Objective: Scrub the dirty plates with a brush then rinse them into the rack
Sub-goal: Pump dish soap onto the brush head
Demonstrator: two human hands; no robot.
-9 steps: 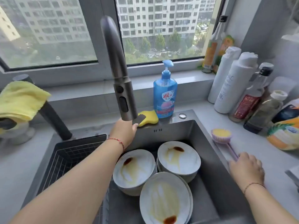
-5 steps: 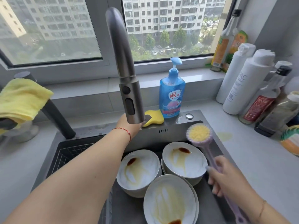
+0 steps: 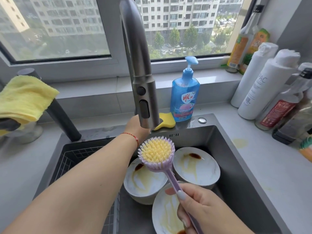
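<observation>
Three stained plates (image 3: 196,166) sit stacked on bowls in the sink (image 3: 236,157), smeared yellow with dark sauce blots. My right hand (image 3: 202,205) grips the lilac handle of the dish brush (image 3: 156,153), bristles up above the plates. My left hand (image 3: 136,126) reaches behind the faucet head (image 3: 145,102); whether those fingers grasp anything I cannot tell. The wire rack (image 3: 74,159) lies at the sink's left.

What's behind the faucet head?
Behind the faucet head sit the left hand, reaching past it, and part of a yellow sponge. The hand's fingers and the sponge's left end are hidden, so its grip is unclear.
</observation>
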